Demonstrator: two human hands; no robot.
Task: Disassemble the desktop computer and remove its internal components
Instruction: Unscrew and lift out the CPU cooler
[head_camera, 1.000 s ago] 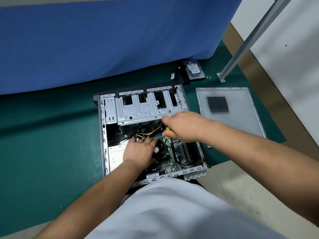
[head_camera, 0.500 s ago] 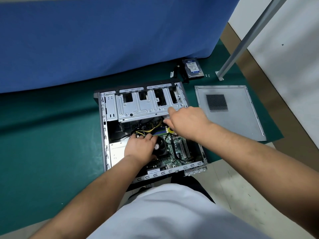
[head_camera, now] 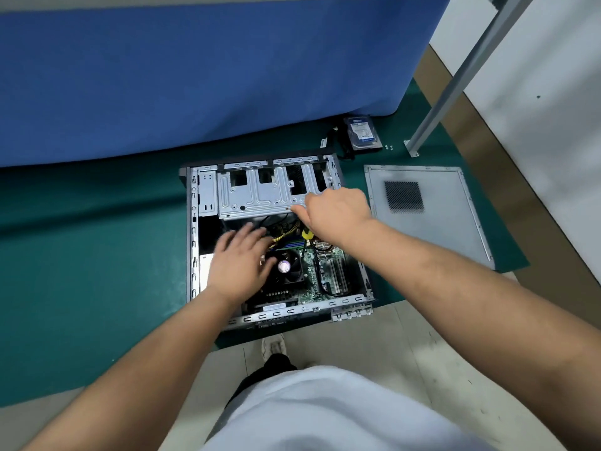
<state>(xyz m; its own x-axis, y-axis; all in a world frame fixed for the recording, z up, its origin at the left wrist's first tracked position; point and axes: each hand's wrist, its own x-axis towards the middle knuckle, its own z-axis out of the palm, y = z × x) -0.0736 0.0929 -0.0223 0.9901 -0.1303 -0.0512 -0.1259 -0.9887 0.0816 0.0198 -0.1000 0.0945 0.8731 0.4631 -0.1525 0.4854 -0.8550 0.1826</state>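
The desktop computer (head_camera: 279, 242) lies open on its side on the green floor mat (head_camera: 91, 255); your left hand (head_camera: 239, 263) hovers over the fan (head_camera: 286, 266), fingers spread; your right hand (head_camera: 336, 213) grips a yellow-handled screwdriver (head_camera: 306, 235), fingers curled; the side panel (head_camera: 429, 209) lies right.

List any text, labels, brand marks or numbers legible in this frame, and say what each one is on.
No text here can be read with confidence.
Hard drive on the green mat: blue and white label, printing too small and blurred.
White sticker at the near edge of the motherboard: blurred.
Small white tag on the cable beside the drive: unreadable.
CPU fan hub sticker: no legible mark.
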